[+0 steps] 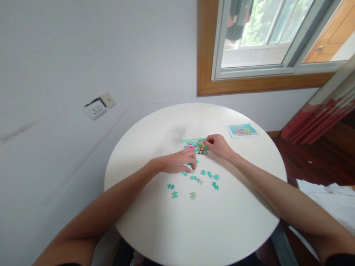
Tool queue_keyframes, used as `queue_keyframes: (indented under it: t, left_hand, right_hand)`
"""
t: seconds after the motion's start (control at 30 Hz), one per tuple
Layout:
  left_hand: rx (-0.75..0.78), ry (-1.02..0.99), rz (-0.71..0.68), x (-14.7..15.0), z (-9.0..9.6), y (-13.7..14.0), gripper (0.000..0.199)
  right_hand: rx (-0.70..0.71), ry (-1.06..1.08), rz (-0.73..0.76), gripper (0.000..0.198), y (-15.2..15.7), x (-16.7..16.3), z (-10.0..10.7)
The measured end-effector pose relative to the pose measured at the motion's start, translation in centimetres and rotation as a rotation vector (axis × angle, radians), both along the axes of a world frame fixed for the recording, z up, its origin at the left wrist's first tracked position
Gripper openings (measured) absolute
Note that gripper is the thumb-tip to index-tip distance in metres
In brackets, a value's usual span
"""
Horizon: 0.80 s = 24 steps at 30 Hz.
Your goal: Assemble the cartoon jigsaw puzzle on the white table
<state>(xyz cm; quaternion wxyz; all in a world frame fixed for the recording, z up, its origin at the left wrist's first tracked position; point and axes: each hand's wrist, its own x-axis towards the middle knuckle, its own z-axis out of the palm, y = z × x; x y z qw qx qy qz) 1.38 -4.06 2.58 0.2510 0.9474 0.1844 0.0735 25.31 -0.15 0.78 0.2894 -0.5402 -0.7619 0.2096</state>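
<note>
A partly joined jigsaw puzzle (192, 143) lies near the middle of the round table, showing a pink and a yellow cartoon figure on teal. At its right edge, my right hand (219, 146) is closed, thumb and fingertips pinched on a puzzle piece mostly hidden by them. My left hand (179, 162) hovers low over the near side of the puzzle, fingers bent and parted from the thumb. Just below those fingertips is a pale green puzzle piece (192, 171). Several loose teal puzzle pieces (209, 174) are scattered nearer to me, and one pale piece (193, 195) lies apart from them.
The white round table (222, 225) stands against a wall with a power socket (95, 109). A picture card (243, 130) with the same cartoon figures lies at the table's back right. Beyond are a wood-framed window (206, 88), a red and beige curtain (313, 120) and white cloth-like material (330, 203).
</note>
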Motion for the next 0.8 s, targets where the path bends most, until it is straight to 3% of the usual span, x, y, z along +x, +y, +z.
queue_keyframes:
  t: [0.57, 0.7, 0.8]
  left_hand:
    - [-0.148, 0.049, -0.005, 0.3, 0.3, -0.2, 0.001]
    - [-0.243, -0.010, 0.113, -0.1, 0.5, 0.3, 0.010]
    - [-0.240, -0.155, 0.326, -1.1, 0.7, 1.4, 0.016]
  right_hand:
    - [0.006, 0.020, 0.016, 0.024, -0.1, 0.0, 0.2]
    - [0.007, 0.023, 0.014, 0.025, -0.1, 0.0, 0.3]
    - [0.009, 0.021, 0.005, 0.024, -0.1, 0.0, 0.3]
